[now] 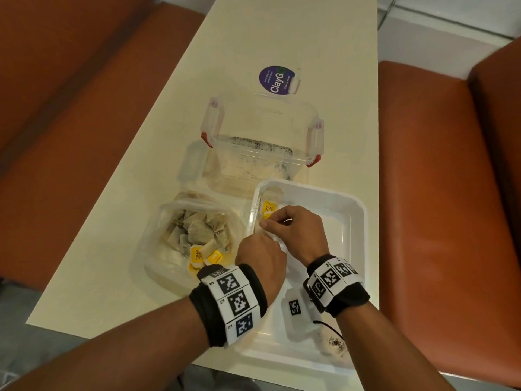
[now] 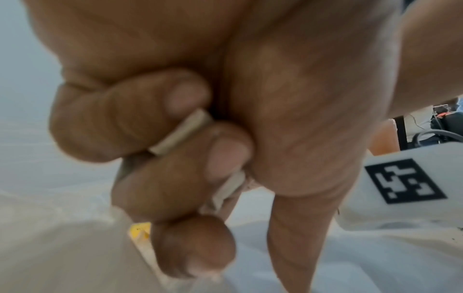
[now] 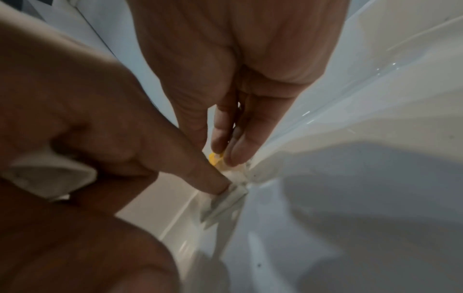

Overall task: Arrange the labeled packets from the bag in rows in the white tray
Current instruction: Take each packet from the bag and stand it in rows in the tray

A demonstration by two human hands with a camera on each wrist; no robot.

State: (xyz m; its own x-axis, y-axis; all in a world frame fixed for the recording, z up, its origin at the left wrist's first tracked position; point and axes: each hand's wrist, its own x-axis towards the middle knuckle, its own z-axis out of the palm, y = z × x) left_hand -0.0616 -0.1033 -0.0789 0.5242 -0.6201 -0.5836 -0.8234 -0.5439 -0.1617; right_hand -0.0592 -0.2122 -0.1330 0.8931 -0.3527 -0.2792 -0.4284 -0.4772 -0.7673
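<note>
The white tray (image 1: 358, 221) is viewed from overhead. Its inside is shared, close-up, by both wrist views.

One white tray (image 1: 355, 221), one bag (image 1: 158, 244), two hands.

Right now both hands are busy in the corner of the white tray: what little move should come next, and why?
Probably the right hand should lay its yellow-tagged packet flat beside the packet already in the white tray. The left hand holds spare packets and points a finger at that corner, so the row seems to be starting there.
</note>
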